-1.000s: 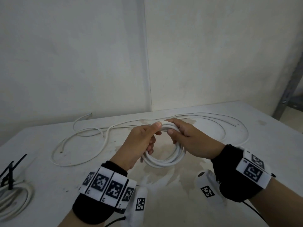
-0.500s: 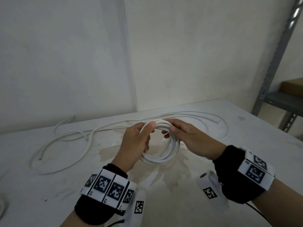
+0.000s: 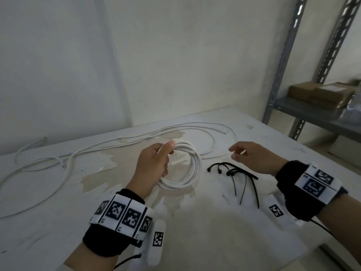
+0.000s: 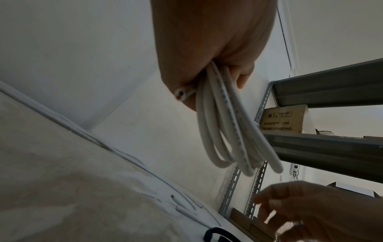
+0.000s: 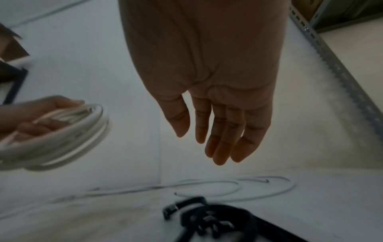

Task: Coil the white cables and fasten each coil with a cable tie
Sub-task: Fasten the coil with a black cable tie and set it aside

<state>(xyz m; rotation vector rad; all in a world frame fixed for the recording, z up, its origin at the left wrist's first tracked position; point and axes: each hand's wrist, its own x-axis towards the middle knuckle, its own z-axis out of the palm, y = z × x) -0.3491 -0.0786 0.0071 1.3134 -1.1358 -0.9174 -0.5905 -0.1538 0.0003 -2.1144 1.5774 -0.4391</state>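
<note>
A coil of white cable [image 3: 192,169] hangs upright above the white table [image 3: 224,241], gripped at its top left by my left hand [image 3: 156,163]. The same coil [image 4: 230,134] shows several loops below my left hand [image 4: 207,54] in the left wrist view, and it sits at the left as coil [image 5: 62,140] in the right wrist view. My right hand [image 3: 246,155] hovers to the right of the coil, empty, with relaxed fingers [image 5: 217,131], just above a bunch of black cable ties [image 3: 236,177] lying on the table. The cable ties [image 5: 207,217] appear blurred below it.
Loose white cables [image 3: 82,155] trail across the back and left of the table. A grey metal shelf [image 3: 312,112] with cardboard boxes [image 3: 324,94] stands at the right. A white wall runs behind the table.
My right hand has let go of the coil and moved right, over the black cable ties. My left hand keeps holding the coil. The view has turned right, bringing the ties and shelf in.
</note>
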